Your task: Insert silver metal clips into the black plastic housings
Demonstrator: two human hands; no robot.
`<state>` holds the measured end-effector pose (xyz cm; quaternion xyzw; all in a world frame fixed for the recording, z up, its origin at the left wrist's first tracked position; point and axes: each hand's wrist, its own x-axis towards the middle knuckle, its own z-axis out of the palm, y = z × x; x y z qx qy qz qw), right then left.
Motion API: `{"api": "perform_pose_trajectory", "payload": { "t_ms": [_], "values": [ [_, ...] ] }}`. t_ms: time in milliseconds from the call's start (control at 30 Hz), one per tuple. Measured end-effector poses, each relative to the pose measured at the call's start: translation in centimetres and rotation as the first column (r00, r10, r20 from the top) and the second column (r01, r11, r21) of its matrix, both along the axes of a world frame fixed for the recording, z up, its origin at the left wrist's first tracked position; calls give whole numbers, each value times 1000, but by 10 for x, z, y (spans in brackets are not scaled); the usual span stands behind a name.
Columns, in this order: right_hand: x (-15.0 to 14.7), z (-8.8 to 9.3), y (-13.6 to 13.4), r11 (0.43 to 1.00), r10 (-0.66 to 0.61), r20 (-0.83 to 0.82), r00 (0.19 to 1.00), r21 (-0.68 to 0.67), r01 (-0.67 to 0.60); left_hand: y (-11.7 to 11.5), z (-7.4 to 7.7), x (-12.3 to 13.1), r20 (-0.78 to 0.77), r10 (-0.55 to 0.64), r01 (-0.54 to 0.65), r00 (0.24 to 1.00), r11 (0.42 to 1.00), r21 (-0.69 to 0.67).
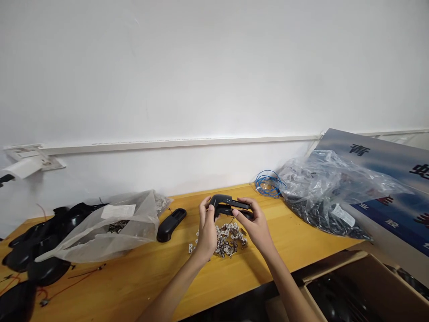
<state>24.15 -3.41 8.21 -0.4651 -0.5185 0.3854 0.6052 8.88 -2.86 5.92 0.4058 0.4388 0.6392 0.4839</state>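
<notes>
A black curved plastic part (223,199) is held up over the wooden table between both hands. My left hand (207,228) grips its left end, with the thumb on the near side. My right hand (254,221) grips its right end, thumb in front and fingers behind. A slot or gap runs between its upper and lower pieces on the right. Below the hands lies a pile of small metal pieces (229,241), partly hidden by my left hand. A similar black part (170,225) rests on the table to the left.
A translucent bag (134,230) and black plastic parts (48,273) with red wires lie left. Blue wire (269,183) and a clear bag of black pieces (321,210) sit right. An open cardboard box (351,257) stands at the lower right; a printed board (392,165) leans behind.
</notes>
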Motion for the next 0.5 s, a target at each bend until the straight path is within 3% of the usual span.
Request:
{"api": "perform_pose_trajectory", "payload": {
  "t_ms": [500],
  "values": [
    [-8,-7,-1,1000,-9,27,1000,17,9,-6,-6,3,26,107,-105,994,992,-70]
  ]
}}
